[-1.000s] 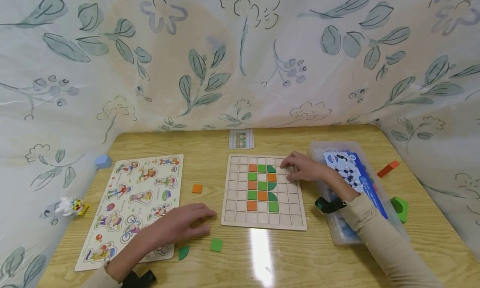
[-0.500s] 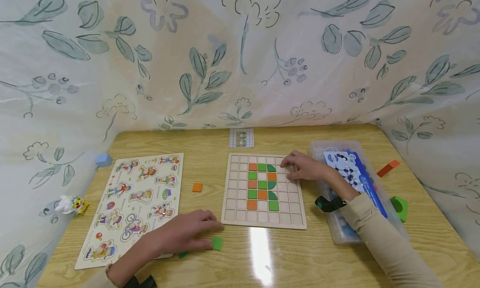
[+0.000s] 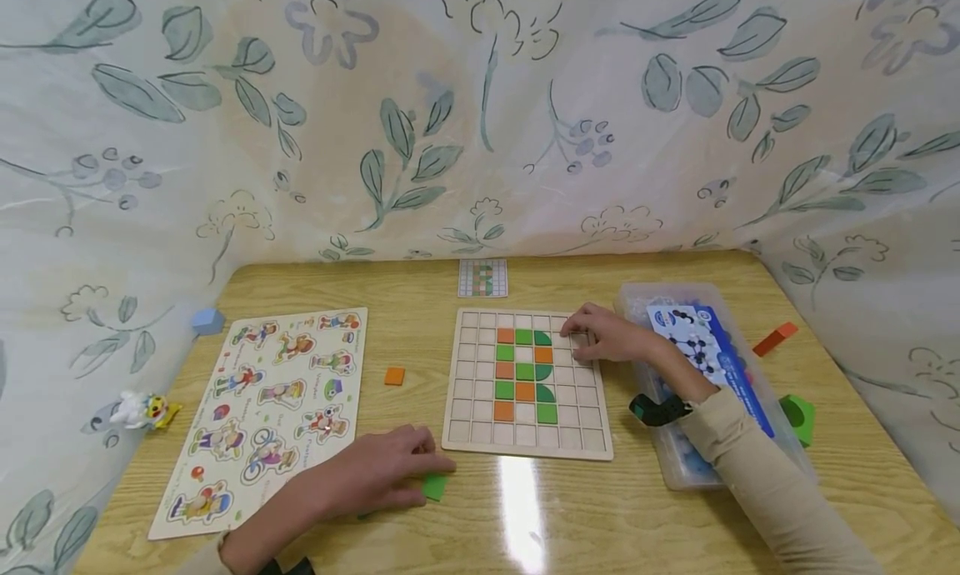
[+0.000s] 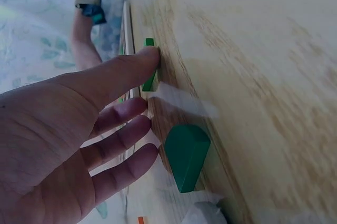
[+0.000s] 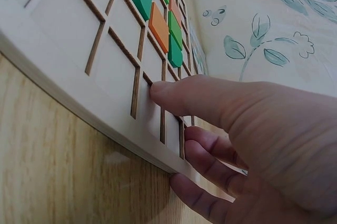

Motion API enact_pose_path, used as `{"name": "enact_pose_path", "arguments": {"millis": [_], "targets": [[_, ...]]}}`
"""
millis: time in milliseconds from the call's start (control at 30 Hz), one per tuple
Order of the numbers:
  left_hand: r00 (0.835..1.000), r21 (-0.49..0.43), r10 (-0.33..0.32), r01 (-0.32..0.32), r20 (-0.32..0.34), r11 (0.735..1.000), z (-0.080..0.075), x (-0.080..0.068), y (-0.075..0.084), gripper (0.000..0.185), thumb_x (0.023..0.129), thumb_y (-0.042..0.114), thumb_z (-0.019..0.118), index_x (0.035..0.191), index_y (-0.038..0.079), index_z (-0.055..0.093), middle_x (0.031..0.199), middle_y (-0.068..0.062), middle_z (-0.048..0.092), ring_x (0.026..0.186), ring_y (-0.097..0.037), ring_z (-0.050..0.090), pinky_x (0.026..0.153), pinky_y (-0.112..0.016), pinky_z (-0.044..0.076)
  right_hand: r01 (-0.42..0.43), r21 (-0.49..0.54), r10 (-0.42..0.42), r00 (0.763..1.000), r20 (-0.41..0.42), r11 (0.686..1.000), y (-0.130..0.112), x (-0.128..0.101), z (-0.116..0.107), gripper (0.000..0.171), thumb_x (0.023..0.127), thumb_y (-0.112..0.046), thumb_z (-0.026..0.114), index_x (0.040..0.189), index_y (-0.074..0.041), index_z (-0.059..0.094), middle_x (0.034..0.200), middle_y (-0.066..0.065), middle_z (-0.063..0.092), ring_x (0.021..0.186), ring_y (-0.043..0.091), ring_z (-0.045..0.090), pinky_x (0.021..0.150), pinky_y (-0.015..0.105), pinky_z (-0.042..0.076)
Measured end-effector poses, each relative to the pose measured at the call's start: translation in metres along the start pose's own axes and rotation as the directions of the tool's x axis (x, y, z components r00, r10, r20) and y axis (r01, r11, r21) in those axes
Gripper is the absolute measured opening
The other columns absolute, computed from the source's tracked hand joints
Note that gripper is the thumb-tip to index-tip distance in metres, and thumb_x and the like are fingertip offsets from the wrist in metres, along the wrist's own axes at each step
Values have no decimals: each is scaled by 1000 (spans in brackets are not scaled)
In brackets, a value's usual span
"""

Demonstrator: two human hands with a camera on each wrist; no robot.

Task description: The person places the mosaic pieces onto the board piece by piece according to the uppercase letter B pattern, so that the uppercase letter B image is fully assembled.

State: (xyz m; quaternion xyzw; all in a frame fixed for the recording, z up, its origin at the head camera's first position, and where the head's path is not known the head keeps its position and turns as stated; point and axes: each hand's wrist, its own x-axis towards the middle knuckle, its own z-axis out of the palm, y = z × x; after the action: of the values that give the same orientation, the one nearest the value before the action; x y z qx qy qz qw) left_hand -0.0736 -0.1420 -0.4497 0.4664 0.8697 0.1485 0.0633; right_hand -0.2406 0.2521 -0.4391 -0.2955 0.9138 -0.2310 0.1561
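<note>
Left hand (image 3: 375, 475) flat on table (image 3: 675, 525), fingers straight, thumb tip touching green square tile (image 3: 434, 486) just below wooden grid board (image 3: 465, 392). Green quarter-round tile (image 4: 184, 155) beside fingers, untouched. Right hand (image 3: 607, 333) rests on board's upper right corner, thumb pressing grid cell, fingers relaxed, holding nothing. Plastic box (image 3: 750, 425) at right.

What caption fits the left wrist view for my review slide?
Left hand with its thumb on a green square tile, a green quarter-round tile lying beside the fingers on the wooden table.
</note>
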Motion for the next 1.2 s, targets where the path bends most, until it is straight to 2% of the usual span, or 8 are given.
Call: {"name": "enact_pose_path", "arguments": {"millis": [367, 500, 633, 767, 1200], "targets": [[999, 160, 11, -5, -39, 987, 5, 3, 9, 37, 87, 30, 69, 123, 34, 61, 95, 11, 55, 81, -2, 48, 56, -9, 33, -7, 7, 7, 1000, 2, 1000, 3, 1, 2, 31, 88, -18, 70, 117, -10, 64, 116, 13, 53, 104, 25, 51, 89, 40, 42], [998, 172, 20, -10, -58, 985, 5, 3, 11, 38, 86, 28, 71, 123, 32, 62, 94, 10, 55, 79, -2, 48, 55, -9, 32, -21, 8, 21, 1000, 7, 1000, 3, 2, 2, 31, 88, -20, 70, 118, -12, 64, 117, 12, 53, 105, 25, 51, 90, 41, 43], [998, 160, 7, 3, -56, 987, 4, 2, 12, 39, 86, 28, 70, 125, 31, 62, 102, 9, 57, 84, -3, 52, 58, -11, 38, -24, 10, 24, 1000, 5, 1000, 3, 2, 1, 31, 88, -20, 70, 118, -12, 64, 117, 12, 53, 106, 25, 51, 90, 41, 43], [997, 172, 26, -14, -66, 985, 5, 3, 13, 38, 87, 28, 70, 124, 30, 62, 109, 9, 59, 89, -5, 56, 62, -13, 43, -23, 11, 23, 1000, 5, 1000, 2, 1, 1, 31, 88, -19, 70, 118, -11, 64, 117, 12, 53, 106, 25, 51, 90, 41, 43], [994, 212, 71, -51, -88, 976, 5, 4, 15, 34, 86, 25, 72, 118, 31, 63, 104, 13, 60, 89, -3, 56, 61, -12, 43, -25, 13, 25, 1000, 4, 1000, 1, 1, 1, 31, 88, -19, 70, 118, -11, 64, 117, 12, 53, 103, 24, 50, 87, 38, 42]]}}
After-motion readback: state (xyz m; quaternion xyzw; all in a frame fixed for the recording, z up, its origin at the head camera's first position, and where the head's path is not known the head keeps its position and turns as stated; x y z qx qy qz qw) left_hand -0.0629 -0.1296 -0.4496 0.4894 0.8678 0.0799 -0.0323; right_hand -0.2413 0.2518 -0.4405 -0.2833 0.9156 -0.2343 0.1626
